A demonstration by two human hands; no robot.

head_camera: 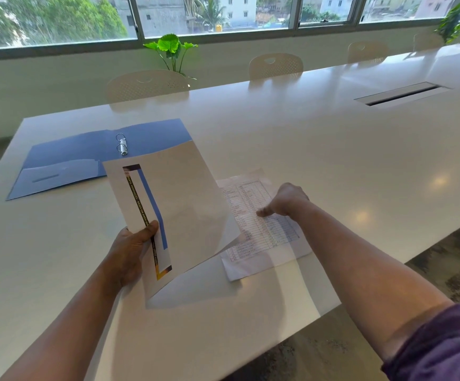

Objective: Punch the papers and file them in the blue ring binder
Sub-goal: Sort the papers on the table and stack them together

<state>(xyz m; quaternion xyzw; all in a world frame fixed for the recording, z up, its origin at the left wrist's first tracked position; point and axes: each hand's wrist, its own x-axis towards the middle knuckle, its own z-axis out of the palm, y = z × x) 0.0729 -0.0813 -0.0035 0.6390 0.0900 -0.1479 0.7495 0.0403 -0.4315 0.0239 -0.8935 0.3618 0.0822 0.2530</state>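
blue ring binder (91, 158) open flat; printed sheet (185, 210) raised, tilted; table sheet (261, 232) flat, perhaps creased

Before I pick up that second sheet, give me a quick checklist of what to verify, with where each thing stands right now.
1. Left hand has a firm hold on the lifted sheet: ok, thumb pinches its lower edge.
2. Right hand is on the table sheet: ok, it is on the printed page, fingers curled under.
3. Blue ring binder lies open: ok, flat on the table.
4. Rings are open to take paper: cannot tell.
5. A hole punch is within reach: not ok, none is in view.
6. Sheets already punched: cannot tell.
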